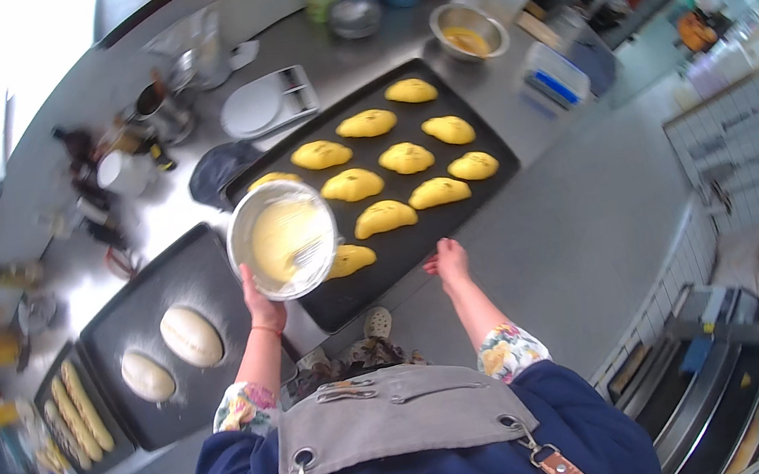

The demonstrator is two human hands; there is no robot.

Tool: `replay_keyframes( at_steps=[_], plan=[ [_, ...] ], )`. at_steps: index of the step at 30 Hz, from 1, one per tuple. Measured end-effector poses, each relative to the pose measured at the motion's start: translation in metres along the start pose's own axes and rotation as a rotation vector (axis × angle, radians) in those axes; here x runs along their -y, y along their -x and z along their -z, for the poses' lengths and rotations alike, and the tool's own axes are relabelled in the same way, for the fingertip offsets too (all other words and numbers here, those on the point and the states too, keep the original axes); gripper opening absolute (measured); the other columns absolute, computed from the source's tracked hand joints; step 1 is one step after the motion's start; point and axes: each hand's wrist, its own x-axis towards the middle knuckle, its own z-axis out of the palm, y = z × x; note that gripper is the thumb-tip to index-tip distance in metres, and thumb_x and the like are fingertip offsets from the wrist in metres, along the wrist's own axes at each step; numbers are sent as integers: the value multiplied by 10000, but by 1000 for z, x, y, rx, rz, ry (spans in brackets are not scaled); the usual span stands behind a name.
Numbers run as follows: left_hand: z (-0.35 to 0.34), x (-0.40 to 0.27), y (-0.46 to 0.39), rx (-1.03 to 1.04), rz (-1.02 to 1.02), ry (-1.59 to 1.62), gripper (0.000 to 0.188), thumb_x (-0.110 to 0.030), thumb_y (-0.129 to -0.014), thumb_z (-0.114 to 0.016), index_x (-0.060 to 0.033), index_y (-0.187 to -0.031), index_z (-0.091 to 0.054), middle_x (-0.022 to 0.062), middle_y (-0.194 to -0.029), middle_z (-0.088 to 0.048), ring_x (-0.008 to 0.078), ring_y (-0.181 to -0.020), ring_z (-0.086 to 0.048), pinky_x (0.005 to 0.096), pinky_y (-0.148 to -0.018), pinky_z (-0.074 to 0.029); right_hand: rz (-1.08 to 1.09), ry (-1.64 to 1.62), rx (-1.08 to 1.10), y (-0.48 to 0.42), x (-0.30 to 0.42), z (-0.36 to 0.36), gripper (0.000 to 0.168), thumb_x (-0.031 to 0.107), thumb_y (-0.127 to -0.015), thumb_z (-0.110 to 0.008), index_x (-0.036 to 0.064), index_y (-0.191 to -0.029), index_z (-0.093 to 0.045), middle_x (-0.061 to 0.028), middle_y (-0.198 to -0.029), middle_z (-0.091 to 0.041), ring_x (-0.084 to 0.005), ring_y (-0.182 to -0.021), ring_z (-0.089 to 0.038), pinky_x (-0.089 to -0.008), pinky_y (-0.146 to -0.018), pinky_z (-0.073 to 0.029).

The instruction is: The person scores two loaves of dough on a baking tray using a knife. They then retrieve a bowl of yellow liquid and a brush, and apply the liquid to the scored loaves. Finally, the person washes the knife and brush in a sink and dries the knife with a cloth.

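My left hand (262,305) grips the rim of a round bowl (232,225) from the near side. Inside lies a pale yellow mass (288,236) with shiny streaks across its surface. The bowl is held above the left corner of a black baking tray (399,260) and partly hides buns there. Several yellow, crescent-like buns (384,218) with dark flecks on some tops are spread over this tray. Close to the tray's front edge is my right hand (448,264), its fingers loosely curled; no object shows in it, and whether it touches the tray is unclear.
Left, another black tray (126,312) bears two pale dough loaves (191,336), beside a tray with long striped sticks (84,407). Behind stand a white kitchen scale (268,103), a dark cloth-like item (223,171), and a metal bowl (499,37) with orange-yellow contents. Bottles (78,145) line the left wall.
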Motion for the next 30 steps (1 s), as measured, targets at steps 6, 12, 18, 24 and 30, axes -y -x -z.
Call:
replay_keyframes(
  at_steps=[6,12,18,24,30],
  plan=[
    [-25,10,2,49,55,74,695,-550,-981,-383,-29,-1440,-359,133,-1405,-492,275,-1280,-484,393,-1096,-355,-62,-74,-122,6,1,20,245,281,-988,-428,39,-973,-464,-84,-682,-533,-200,-482,-590,-298,-405,-475],
    [-51,53,-16,146,167,95,741,-590,-974,-360,-39,-1467,-314,134,-1441,-455,273,-1311,-454,401,-1108,-348,-9,-2,-259,-27,16,71,313,309,-995,-408,20,-949,-520,-85,-650,-571,-181,-463,-571,-289,-411,-458],
    [-57,37,-7,180,178,28,753,-621,-965,-349,-84,-1490,-291,115,-1453,-440,267,-1330,-434,420,-1101,-362,46,33,-345,-72,22,115,329,307,-1001,-426,2,-936,-533,-88,-641,-566,-172,-448,-543,-285,-401,-448],
    [-2,-6,4,-85,260,-195,736,-661,-950,-349,-98,-1424,-368,74,-1346,-545,227,-1202,-554,423,-961,-489,190,286,-429,-45,19,125,280,288,-996,-467,17,-1005,-533,-128,-813,-647,-210,-569,-611,-318,-472,-496],
    [27,-5,-4,-302,154,-546,675,-590,-957,-446,-39,-1348,-426,104,-1228,-586,213,-1043,-616,403,-783,-551,870,1236,-385,32,-1,147,159,155,-926,-530,113,-1075,-564,-127,-904,-671,-359,-733,-639,-451,-644,-527]
  ],
)
